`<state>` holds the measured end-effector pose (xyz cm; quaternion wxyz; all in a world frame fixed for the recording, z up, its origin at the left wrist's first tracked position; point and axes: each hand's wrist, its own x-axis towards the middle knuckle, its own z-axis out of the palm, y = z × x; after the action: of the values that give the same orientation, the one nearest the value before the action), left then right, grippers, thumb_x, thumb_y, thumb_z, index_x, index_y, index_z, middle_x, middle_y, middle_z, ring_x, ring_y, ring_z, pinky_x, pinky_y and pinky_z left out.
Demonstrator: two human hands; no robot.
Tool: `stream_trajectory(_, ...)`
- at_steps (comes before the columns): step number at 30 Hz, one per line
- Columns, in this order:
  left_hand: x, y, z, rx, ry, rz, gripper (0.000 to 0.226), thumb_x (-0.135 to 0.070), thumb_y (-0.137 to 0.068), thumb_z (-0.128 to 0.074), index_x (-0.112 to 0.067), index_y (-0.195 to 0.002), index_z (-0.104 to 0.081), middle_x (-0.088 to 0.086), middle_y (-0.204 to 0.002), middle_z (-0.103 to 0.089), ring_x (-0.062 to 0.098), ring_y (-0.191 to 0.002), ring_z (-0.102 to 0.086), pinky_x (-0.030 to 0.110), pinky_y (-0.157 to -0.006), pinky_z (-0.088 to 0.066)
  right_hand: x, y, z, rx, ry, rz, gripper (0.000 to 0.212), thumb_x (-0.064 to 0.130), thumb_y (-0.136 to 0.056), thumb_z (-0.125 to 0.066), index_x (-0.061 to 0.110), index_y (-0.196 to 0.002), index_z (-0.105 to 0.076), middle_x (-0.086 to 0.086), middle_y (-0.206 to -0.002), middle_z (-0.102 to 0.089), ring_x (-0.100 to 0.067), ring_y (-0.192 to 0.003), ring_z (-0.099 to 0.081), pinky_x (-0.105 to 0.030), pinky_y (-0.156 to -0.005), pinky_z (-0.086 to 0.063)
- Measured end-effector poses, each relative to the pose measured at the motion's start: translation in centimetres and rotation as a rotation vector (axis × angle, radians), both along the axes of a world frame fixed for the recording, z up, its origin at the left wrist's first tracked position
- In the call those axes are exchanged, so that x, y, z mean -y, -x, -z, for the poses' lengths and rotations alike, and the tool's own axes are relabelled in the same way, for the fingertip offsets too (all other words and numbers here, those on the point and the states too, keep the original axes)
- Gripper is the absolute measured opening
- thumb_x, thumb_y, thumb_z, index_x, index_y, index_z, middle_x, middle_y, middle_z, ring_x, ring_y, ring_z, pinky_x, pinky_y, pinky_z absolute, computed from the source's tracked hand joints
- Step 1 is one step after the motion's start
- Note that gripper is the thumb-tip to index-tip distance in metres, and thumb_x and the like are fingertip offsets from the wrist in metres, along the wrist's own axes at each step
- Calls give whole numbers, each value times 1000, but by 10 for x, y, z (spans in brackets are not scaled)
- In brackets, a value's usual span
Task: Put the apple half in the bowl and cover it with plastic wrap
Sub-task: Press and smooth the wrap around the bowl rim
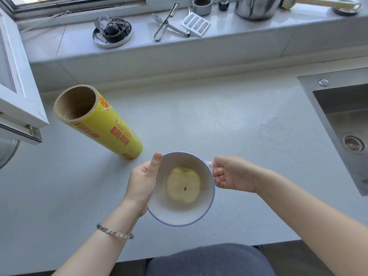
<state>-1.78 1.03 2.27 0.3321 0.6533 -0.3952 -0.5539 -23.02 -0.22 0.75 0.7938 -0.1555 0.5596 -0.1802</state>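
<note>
A white bowl with a blue rim (196, 213) is held above the counter's near edge. A pale apple half (183, 184) lies cut side up inside it. My left hand (142, 183) grips the bowl's left side, thumb up along the rim. At the bowl's right rim my right hand (232, 174) pinches a bit of clear plastic wrap (208, 163). Whether the wrap spans the bowl's mouth is hard to tell. The yellow plastic wrap roll (103, 124) stands tilted on the counter, to the upper left of the bowl.
A steel sink (342, 120) is set into the grey counter (199, 120) at the right. On the window ledge behind are a round tin of small parts (112, 32), a peeler (165, 22), a grater piece (196, 23) and a steel pot (256, 6). An open window frame (18, 92) juts in at the left.
</note>
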Motion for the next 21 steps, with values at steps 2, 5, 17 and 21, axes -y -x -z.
stream_trajectory(2,-1,1,-2,9,4,3,51,-60,-68,-49,-11,-80,-51,10,-74,-30,23,-68,-24,32,-57,-15,-3,-1,1,22,4,8,9,15,-83,-50,13,-75,-54,-2,-61,-56,-10,-47,-54,-16,-51,-46)
stream_trajectory(5,-2,3,-5,26,9,-19,51,-59,-68,-50,-8,-70,-43,5,-64,-21,19,-61,-18,33,-57,-11,-7,-3,2,52,12,12,10,20,-83,-61,13,-77,-64,1,-63,-61,-7,-54,-55,-14,-52,-47)
stream_trajectory(17,-8,9,-3,-150,-92,-169,40,-49,-85,-45,-15,-73,-62,-1,-63,-62,11,-54,-58,24,-55,-47,-8,-16,14,-90,82,309,9,8,-80,-66,1,-85,-64,-5,-62,-54,-7,-45,-47,-14,-43,-44)
stream_trajectory(21,-7,10,-5,-145,-79,-151,38,-48,-87,-43,-17,-77,-62,-2,-68,-63,10,-59,-58,23,-55,-47,-16,-23,16,-80,112,203,16,-1,-79,-61,5,-66,-68,-2,-52,-62,-12,-48,-54,-19,-48,-51)
